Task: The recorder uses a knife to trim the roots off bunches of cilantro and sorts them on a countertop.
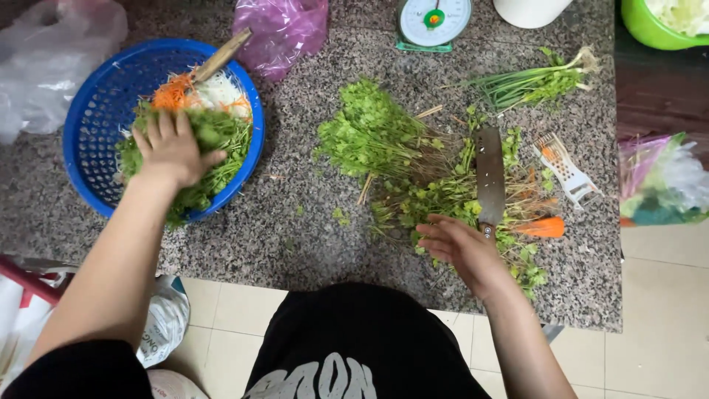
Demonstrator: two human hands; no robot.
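Observation:
My left hand (171, 150) presses palm-down on a heap of green herbs (214, 137) inside a blue perforated basket (96, 133), which also holds shredded carrot (173, 92) and white shreds. My right hand (461, 247) lies flat, fingers apart, on a pile of green herb stems (413, 162) spread over the granite counter (295, 229). It sits right at the handle end of a cleaver (490, 174) lying on the herbs, without gripping it. An orange carrot piece (543, 227) lies just right of that hand.
A wooden handle (221, 55) sticks out of the basket. A white grater (565, 168), spring onions (532, 83), a kitchen scale (434, 22), a purple plastic bag (281, 29) and a green bowl (653, 29) ring the counter. Bags sit on the tiled floor at left.

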